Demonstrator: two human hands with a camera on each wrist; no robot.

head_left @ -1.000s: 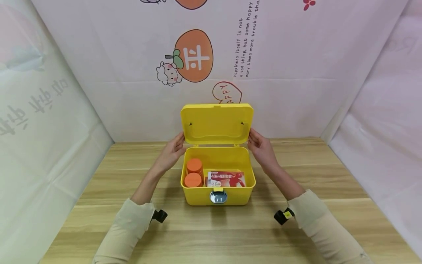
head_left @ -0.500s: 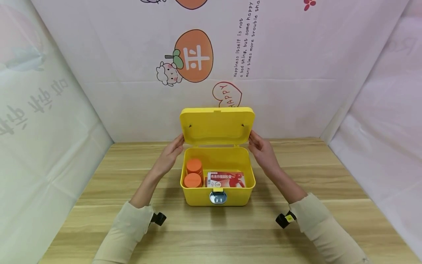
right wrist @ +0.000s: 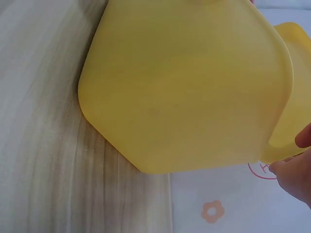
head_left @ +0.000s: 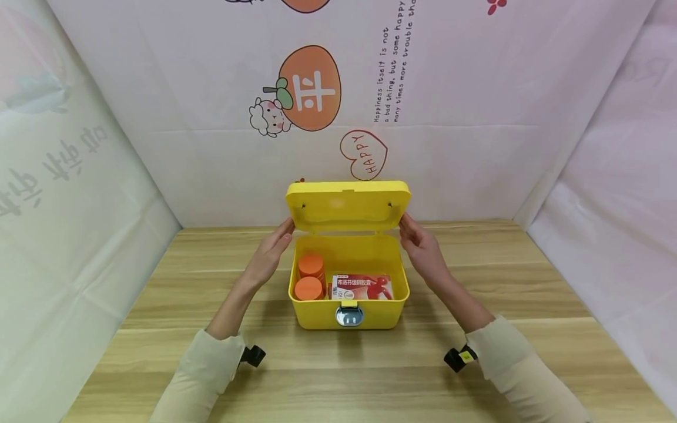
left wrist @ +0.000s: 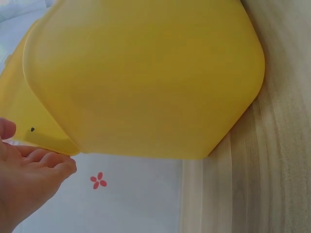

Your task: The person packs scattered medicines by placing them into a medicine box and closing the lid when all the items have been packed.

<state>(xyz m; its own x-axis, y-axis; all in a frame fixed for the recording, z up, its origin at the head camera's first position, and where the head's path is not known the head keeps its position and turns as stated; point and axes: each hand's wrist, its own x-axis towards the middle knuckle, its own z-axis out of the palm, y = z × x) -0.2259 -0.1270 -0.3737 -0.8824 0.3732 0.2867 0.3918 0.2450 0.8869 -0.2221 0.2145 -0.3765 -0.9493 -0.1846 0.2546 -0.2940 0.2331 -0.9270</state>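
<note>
A yellow box [head_left: 317, 316] with a grey latch [head_left: 350, 316] stands on the table, its hinged lid [head_left: 346, 210] raised and leaning forward over the back. Inside at the left are two orange round caps [head_left: 310, 265]; a red and white medicine carton [head_left: 362, 287] lies beside them. My left hand [head_left: 271, 254] touches the lid's left edge, fingers extended behind it and thumb apart, as the left wrist view shows. At the opposite edge, my right hand [head_left: 425, 252] touches the lid, its fingertips partly hidden behind it.
The wooden table [head_left: 349, 393] runs back to a white printed cloth [head_left: 449, 158] that hangs close behind the box. More white cloth [head_left: 95, 194] closes off the left side and the right side. Small black wrist devices [head_left: 255, 355] sit near both sleeves.
The lid has tipped forward and downward, its top edge lower than before. Both hands have kept beside it, their fingers now further behind the lid. The box and its contents stay put.
</note>
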